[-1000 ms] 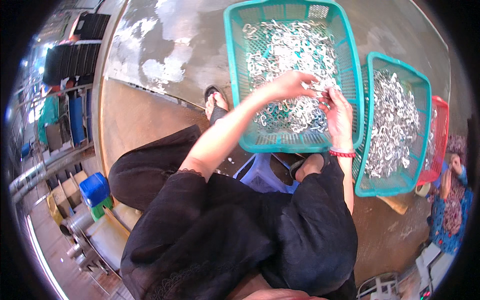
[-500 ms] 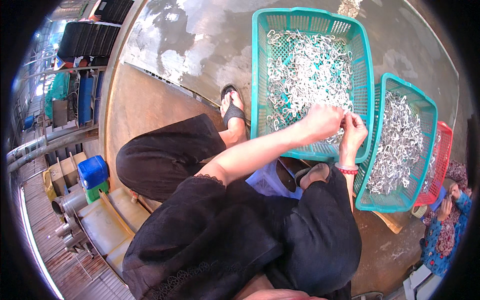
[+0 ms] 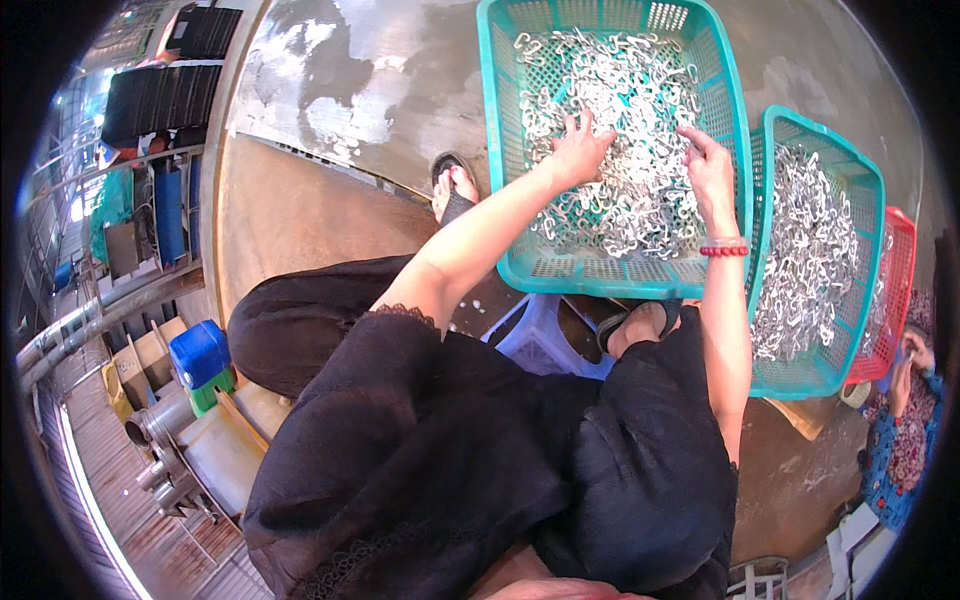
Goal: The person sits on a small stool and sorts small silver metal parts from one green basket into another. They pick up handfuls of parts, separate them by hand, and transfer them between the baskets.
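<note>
Hands both down in teal basket [image 3: 735, 150], directly ahead of you. Left hand [image 3: 578, 150] spread flat on metal hooks [image 3: 620, 130]; right hand [image 3: 708, 160] fingers extended, touching pile, grasp unclear. Basket long axis runs away from you.

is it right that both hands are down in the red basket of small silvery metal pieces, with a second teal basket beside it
Not quite: the basket is teal, not red. In the head view the left hand and right hand rest on the metal pieces in the big teal basket. The second teal basket does sit beside it; the red basket lies beyond that.
</note>
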Demonstrator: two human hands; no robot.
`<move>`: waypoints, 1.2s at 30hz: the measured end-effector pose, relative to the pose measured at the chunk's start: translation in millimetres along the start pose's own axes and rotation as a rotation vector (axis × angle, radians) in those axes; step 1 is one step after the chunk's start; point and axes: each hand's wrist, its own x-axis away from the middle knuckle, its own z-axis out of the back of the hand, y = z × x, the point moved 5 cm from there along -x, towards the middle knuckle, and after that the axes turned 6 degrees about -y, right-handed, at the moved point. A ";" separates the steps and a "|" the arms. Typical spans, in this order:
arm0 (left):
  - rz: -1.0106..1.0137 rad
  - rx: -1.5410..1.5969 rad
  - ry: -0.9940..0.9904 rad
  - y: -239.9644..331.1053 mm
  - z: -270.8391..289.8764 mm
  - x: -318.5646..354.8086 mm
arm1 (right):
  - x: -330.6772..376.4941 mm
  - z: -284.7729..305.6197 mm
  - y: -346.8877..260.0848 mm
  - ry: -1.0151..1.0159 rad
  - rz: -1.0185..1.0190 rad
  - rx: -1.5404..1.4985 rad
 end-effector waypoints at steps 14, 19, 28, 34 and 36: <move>0.056 0.630 0.125 -70.2 137.4 -15.5 | 72.7 125.0 -18.5 0.208 0.120 -0.029; 0.022 1.076 -0.002 -53.4 144.2 -32.5 | 120.4 244.0 106.4 0.285 -0.472 -0.077; 0.034 0.318 -0.012 -69.1 154.2 -39.8 | 108.0 250.7 301.4 0.435 -0.932 0.168; -0.182 0.097 0.091 -18.6 152.4 -42.3 | 143.2 183.1 219.0 0.072 -0.897 0.430; -0.231 0.057 0.095 3.0 145.8 -46.0 | 175.7 162.2 195.9 -0.059 -0.808 0.539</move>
